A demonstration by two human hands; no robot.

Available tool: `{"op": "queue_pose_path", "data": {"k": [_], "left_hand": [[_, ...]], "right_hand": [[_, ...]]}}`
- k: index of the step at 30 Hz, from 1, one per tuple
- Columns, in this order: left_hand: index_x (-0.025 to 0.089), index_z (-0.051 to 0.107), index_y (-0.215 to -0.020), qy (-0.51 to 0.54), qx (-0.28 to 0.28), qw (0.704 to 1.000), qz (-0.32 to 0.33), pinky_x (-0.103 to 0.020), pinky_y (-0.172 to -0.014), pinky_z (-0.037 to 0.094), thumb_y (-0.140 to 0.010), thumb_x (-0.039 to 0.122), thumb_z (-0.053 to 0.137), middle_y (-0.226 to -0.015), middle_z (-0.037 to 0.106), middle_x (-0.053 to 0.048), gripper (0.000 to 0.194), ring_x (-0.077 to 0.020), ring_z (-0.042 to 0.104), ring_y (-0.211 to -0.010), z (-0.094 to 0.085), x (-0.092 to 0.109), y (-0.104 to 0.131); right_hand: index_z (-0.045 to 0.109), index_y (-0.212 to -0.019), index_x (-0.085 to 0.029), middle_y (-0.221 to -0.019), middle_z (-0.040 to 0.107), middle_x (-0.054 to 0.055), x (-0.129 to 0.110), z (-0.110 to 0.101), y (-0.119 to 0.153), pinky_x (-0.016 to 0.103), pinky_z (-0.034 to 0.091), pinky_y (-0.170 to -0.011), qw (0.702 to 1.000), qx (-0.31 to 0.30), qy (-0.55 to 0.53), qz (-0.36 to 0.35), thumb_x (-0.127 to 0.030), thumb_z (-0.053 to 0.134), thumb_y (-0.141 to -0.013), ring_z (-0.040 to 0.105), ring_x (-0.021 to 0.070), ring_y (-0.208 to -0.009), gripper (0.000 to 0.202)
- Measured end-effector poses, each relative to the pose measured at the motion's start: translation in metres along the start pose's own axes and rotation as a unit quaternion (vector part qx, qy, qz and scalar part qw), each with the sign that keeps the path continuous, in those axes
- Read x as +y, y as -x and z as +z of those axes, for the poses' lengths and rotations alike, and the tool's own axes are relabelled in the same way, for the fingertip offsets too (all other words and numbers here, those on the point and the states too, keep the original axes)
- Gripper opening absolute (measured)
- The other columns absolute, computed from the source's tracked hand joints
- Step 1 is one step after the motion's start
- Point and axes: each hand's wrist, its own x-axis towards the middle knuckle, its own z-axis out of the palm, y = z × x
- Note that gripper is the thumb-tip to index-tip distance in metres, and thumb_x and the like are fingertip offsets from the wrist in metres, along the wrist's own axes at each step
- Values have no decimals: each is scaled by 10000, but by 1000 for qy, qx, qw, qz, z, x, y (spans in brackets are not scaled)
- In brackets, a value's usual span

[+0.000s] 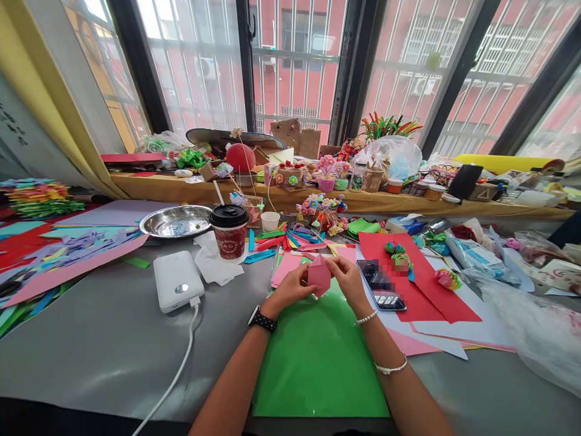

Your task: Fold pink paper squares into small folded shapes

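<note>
Between my two hands is a piece of folded pink paper, pointed at the top, held above a green sheet. My left hand grips its left and lower edge with thumb and fingers. At its upper right edge, my right hand pinches the paper. Pink paper sheets lie just behind my left hand. A phone rests right of my right hand on red paper. The inner folds of the pink paper cannot be made out.
A lidded coffee cup, crumpled tissue and white power bank with a cable stand to the left. Behind them is a metal plate. Coloured paper strips lie ahead. Plastic bags lie right. Crafts crowd the windowsill.
</note>
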Motion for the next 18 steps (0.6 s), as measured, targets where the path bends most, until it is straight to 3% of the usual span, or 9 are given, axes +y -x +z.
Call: {"op": "queue_pose_path", "data": {"k": [4,7,14,18], "left_hand": [[145,501,-991,85,77,993,-13,-260,-657,446,-644,377,565,-862,591,-57,422,-155,556,-755,-2,5,-3],[129,575,-873,137,105,984,-45,-248,-662,445,-678,415,514,-794,607,-40,352,-140,552,-721,-5,8,-3],[135,629,-796,165,111,978,-59,-258,-723,428,-618,356,599,-800,632,-39,285,-153,555,-752,-7,10,1],[120,636,-799,160,80,981,-77,-253,-674,431,-592,343,623,-789,636,-52,304,-156,560,-715,-6,13,1]], "right_hand": [[574,-691,-150,-632,574,22,-1,2,2,239,422,-520,999,-20,24,2,-408,500,-695,513,133,-579,269],[569,-681,-154,-641,571,28,0,4,4,229,409,-497,997,-50,51,-10,-411,492,-701,506,134,-581,269],[575,-692,-153,-645,564,29,-1,5,5,220,384,-480,994,-62,84,-35,-378,483,-717,499,133,-584,245],[568,-706,-153,-666,568,32,-4,5,6,227,405,-511,997,-34,70,-27,-377,484,-715,514,139,-616,239]]}}
